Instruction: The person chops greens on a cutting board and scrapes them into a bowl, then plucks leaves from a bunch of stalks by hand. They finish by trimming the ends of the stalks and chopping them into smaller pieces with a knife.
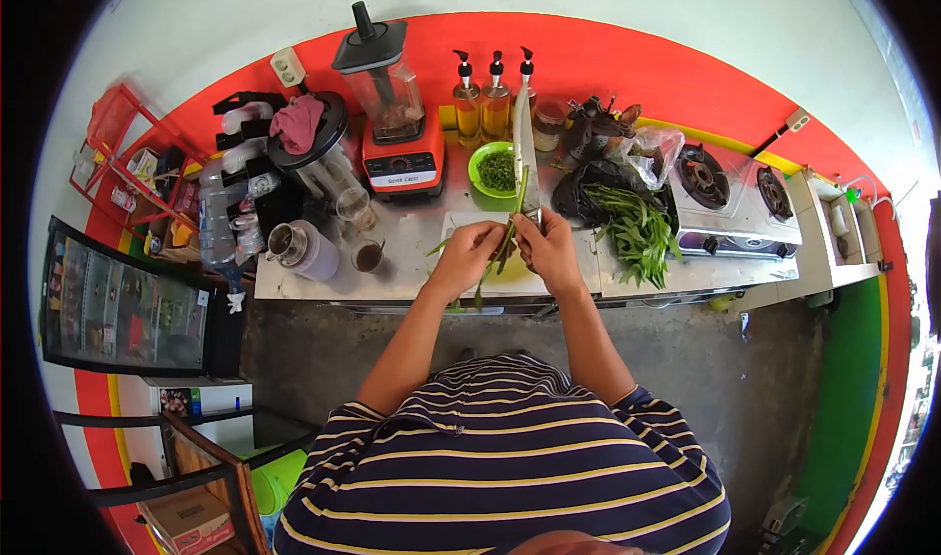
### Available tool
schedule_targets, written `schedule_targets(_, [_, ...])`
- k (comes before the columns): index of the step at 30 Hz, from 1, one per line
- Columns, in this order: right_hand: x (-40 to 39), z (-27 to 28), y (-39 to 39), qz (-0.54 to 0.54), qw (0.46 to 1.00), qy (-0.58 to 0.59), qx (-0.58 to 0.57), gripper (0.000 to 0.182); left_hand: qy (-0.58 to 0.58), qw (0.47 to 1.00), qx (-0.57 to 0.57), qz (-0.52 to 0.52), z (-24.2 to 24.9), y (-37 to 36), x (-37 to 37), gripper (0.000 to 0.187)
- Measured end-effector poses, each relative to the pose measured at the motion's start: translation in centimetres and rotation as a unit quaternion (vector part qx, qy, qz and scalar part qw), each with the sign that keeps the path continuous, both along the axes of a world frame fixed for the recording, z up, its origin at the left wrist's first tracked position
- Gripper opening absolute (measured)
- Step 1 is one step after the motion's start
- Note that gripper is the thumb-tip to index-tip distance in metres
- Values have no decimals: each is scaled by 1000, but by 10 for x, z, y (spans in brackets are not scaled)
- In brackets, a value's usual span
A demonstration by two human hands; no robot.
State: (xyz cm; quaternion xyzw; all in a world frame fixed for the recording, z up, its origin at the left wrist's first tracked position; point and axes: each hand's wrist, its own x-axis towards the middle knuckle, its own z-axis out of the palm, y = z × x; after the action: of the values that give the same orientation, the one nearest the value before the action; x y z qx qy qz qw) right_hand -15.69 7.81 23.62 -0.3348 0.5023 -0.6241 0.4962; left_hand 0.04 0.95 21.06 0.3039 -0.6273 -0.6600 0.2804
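Above a white cutting board (461,224) at the counter's edge, my left hand (469,251) pinches a small bunch of green stems (507,246). My right hand (549,249) is closed on the handle of a large knife (524,133), whose blade points up and away from me; its fingers are also against the stems. Just behind the hands stands a green bowl (478,190) with chopped greens in it. To the right, long leafy greens (632,229) spill from a black plastic bag (571,194) onto the counter.
A red blender (402,158), a steel flask (304,251) and a glass of dark drink (369,256) stand at left. Pump bottles (467,104) line the back wall. A gas stove (735,197) is at right.
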Motion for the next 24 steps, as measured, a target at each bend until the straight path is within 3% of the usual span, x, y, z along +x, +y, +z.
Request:
schedule_targets(5, [-8, -11, -3, -9, 999, 48, -13, 17, -4, 1000, -22, -12, 2, 0, -2, 22])
schedule_targets(8, [-11, -19, -5, -74, 991, 101, -52, 20, 11, 998, 0, 63, 1, -3, -2, 20])
schedule_targets(12, [-17, -16, 0, -83, 962, 239, -106, 32, 30, 989, 11, 145, 5, -8, 3, 21])
schedule_targets(14, [-14, -6, 2, -55, 910, 383, -147, 36, 14, 980, -42, 196, 0, -11, 4, 20])
schedule_targets(18, [-1, -10, -7, -37, 898, 406, -166, 45, 0, 974, -67, 216, -2, -8, 2, 18])
schedule_targets(21, [6, -12, -15, -42, 881, 441, -163, 51, 52, 969, -51, 238, -4, -5, -1, 14])
schedule_targets(24, [14, -17, -24, -25, 925, 365, -97, 51, 56, 967, -50, 243, -7, -6, -1, 12])
